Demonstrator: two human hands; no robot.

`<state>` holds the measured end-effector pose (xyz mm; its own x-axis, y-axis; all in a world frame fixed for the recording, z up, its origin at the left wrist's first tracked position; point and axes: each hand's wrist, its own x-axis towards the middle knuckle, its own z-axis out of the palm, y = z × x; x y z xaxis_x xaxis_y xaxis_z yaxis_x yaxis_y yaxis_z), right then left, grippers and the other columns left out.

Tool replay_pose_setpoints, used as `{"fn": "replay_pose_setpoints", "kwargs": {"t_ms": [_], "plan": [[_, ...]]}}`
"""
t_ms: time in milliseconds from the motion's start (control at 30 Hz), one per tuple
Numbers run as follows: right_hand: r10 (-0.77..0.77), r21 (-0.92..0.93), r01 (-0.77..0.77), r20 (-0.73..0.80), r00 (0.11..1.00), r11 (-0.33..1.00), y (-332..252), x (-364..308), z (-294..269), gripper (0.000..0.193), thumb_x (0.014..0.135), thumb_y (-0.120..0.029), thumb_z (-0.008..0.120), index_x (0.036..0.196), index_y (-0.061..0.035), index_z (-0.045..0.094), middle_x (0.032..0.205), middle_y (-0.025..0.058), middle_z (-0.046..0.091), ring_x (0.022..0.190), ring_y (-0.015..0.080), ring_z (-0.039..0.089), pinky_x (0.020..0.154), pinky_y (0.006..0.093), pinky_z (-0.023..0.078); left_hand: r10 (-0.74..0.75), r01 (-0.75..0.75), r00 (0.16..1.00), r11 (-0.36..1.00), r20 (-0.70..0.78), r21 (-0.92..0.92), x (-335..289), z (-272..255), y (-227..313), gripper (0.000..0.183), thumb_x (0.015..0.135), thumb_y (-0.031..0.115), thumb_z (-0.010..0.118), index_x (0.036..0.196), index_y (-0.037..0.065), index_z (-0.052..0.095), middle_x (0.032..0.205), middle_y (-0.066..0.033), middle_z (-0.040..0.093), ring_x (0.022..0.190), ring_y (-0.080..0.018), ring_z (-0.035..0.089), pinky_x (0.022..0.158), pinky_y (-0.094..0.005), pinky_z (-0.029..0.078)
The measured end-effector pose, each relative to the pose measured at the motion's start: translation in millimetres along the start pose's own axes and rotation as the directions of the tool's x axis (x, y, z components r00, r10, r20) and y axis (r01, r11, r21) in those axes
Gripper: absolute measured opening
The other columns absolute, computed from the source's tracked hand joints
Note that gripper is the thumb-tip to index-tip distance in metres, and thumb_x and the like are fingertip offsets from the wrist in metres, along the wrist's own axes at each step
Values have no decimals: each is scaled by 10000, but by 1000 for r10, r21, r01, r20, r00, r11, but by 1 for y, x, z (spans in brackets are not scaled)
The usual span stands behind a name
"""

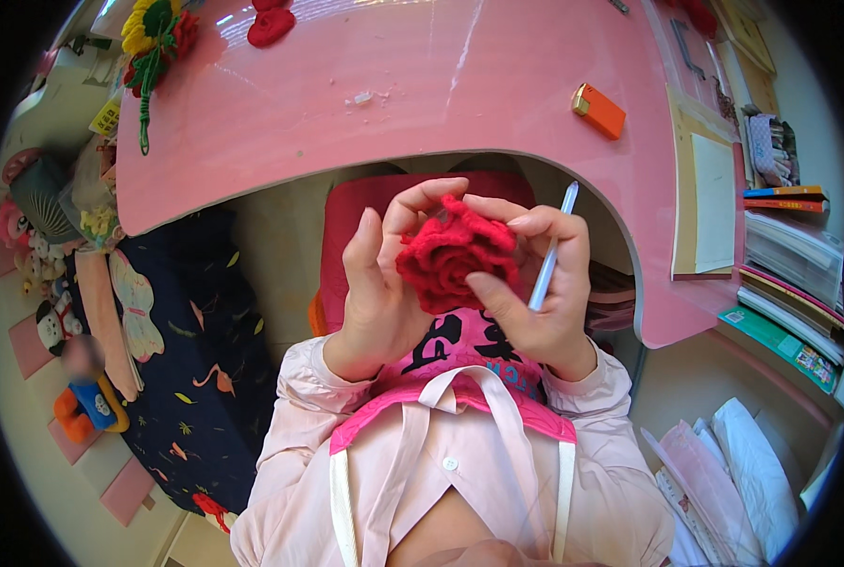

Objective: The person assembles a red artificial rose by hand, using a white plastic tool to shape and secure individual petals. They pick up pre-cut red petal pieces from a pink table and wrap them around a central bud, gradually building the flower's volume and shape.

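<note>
Head view: fuzzy, deep-red rose (455, 255), ruffled and coiled; left fingers (417, 200) and right fingers (535, 221) snug around it

Reference: pink desk (507, 57). On its top, right of centre: orange lighter (603, 115), lying flat. Near its far left corner: bunch of crocheted flowers (153, 66), yellow and red, green stems. At its right end: white sheet (713, 203) on a tan backing. Just right of desk: stacked clear folders (785, 255). Left of desk, nearer the viewer: navy printed cloth (190, 321), pastel butterfly-shaped item (136, 302) upon it.
</note>
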<state>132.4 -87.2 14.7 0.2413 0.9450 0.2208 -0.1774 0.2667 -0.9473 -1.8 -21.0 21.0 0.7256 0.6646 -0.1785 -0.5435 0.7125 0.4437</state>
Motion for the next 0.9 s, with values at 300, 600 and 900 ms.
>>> {"fn": "replay_pose_setpoints", "kwargs": {"t_ms": [300,600,900], "plan": [[23,133,-30,58,998,991,-4,4,-3,421,836,40,606,1148,-30,332,1278,233,442,1194,277,479,1000,373,401,221,-212,975,928,6,306,2,-14,-18,490,955,529,306,1167,110,443,1305,-106,402,1192,-244,441,996,-411,389],[62,71,-67,74,995,995,-15,10,-13,241,927,-8,462,1143,4,354,1181,215,540,1119,229,530,963,343,410,189,-191,981,926,39,325,3,-3,-13,347,1011,333,248,1212,79,374,1307,-113,368,1173,-204,443,957,-345,419],[58,-27,-53,227,972,998,-17,21,-24,369,862,-49,615,1166,22,419,1184,192,554,1141,236,531,976,340,408,-88,94,992,993,-90,69,9,3,3,418,997,389,294,1204,54,434,1197,-101,508,1103,-203,516,940,-355,433]]}}
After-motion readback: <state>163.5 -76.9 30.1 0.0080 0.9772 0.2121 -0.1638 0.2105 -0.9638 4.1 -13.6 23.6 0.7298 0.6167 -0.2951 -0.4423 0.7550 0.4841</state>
